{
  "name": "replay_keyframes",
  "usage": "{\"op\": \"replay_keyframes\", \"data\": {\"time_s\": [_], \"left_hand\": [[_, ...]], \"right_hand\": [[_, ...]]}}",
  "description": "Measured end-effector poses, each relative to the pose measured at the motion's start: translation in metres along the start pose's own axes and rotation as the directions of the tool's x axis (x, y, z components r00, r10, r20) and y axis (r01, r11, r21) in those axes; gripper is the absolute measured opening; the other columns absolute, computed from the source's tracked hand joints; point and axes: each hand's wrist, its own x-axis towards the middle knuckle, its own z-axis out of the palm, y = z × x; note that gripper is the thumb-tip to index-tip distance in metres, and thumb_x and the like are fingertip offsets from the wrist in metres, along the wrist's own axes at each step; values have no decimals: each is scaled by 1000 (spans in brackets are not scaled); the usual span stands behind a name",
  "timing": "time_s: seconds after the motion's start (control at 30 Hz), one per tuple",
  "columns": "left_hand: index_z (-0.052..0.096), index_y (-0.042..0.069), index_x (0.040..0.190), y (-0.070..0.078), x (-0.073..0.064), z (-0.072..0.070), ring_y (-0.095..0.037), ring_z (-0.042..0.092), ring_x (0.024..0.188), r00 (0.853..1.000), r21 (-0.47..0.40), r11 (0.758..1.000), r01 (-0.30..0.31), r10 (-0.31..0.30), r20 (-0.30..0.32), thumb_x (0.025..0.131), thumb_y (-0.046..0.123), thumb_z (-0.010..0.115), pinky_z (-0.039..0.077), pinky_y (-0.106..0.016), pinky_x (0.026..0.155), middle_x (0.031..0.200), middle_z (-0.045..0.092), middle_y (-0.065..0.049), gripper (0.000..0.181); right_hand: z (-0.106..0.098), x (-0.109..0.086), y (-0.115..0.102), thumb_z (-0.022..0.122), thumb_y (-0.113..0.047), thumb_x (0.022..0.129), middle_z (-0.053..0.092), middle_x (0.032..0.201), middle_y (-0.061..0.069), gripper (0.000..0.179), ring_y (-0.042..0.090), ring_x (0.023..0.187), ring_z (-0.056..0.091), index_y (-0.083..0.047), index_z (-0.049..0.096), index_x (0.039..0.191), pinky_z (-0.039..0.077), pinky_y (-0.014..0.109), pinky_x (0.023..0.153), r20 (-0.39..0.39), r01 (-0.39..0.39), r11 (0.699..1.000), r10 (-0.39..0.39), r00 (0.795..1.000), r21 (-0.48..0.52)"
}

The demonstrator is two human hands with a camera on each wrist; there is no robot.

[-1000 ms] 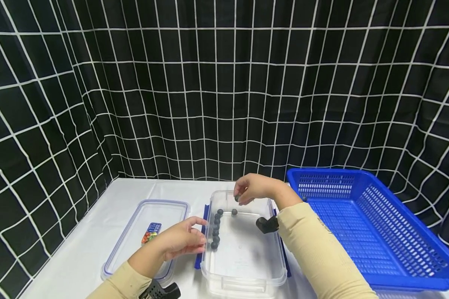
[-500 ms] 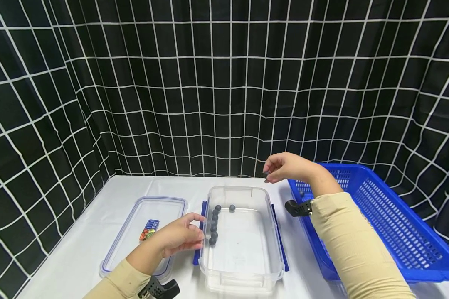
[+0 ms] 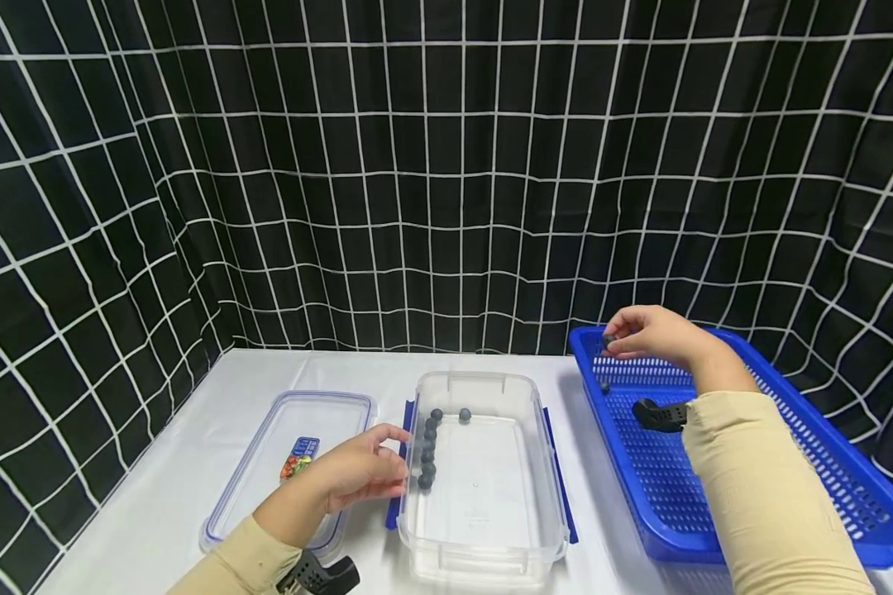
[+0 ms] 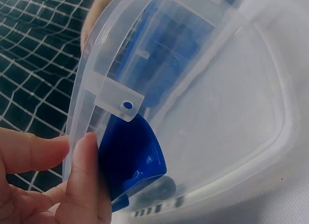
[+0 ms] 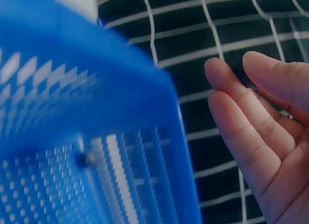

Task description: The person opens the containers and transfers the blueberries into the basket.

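Observation:
Pinched between thumb and fingertips, a dark blueberry (image 3: 608, 340) is held by my right hand (image 3: 662, 337) above the far left corner of the blue basket (image 3: 662, 483). In the right wrist view, it is mostly hidden by the fingers (image 5: 227, 113). Another blueberry (image 3: 604, 387) lies in that corner of the basket. My left hand (image 3: 365, 469) touches the left side of a clear plastic container (image 3: 484, 496), its fingers loosely extended by the rim and blue side latch (image 4: 133, 156). Inside, several blueberries (image 3: 428, 454) line the left wall, and a single blueberry (image 3: 465, 415) sits near the far wall.
A clear lid (image 3: 268, 450) with a coloured label (image 3: 299, 459) lies left of the container, partly beneath my left forearm. Everything stands on a white-covered table (image 3: 164, 496). A black curtain with a white grid (image 3: 446, 207) closes off the back and sides.
My right hand has carried the blueberry from above the container's far end rightward to above the basket. My left hand stays at the container's left side.

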Motion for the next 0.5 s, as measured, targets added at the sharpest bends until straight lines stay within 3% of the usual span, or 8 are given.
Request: {"op": "replay_keyframes", "data": {"time_s": [0.13, 0.3, 0.5], "left_hand": [[33, -1, 130, -1, 1, 0, -16, 59, 73, 1000, -2, 1000, -1, 1, 2, 80, -6, 55, 56, -27, 72, 84, 54, -9, 55], [35, 1, 129, -2, 2, -1, -17, 60, 71, 1000, 7, 1000, 1, -1, -5, 81, -7, 55, 57, -26, 70, 85, 54, -9, 52], [35, 1, 129, 0, 1, -1, -17, 60, 71, 1000, 20, 1000, 3, -3, -15, 82, -6, 55, 57, -27, 70, 85, 54, -9, 52]], "right_hand": [[-10, -7, 20, 62, -3, 84, 60, 95, 16, 29, 28, 91, 63, 9, 50, 107, 53, 40, 83, -42, -29, 999, 30, 999, 28], [-20, -12, 46, 61, 2, 82, 61, 88, 10, 29, 15, 82, 64, 14, 47, 105, 55, 34, 79, -50, -42, 994, 47, 998, 100], [-26, -16, 70, 59, 4, 83, 63, 84, 4, 22, 10, 78, 63, 13, 48, 100, 56, 28, 74, -50, -80, 987, 88, 995, 141]]}}
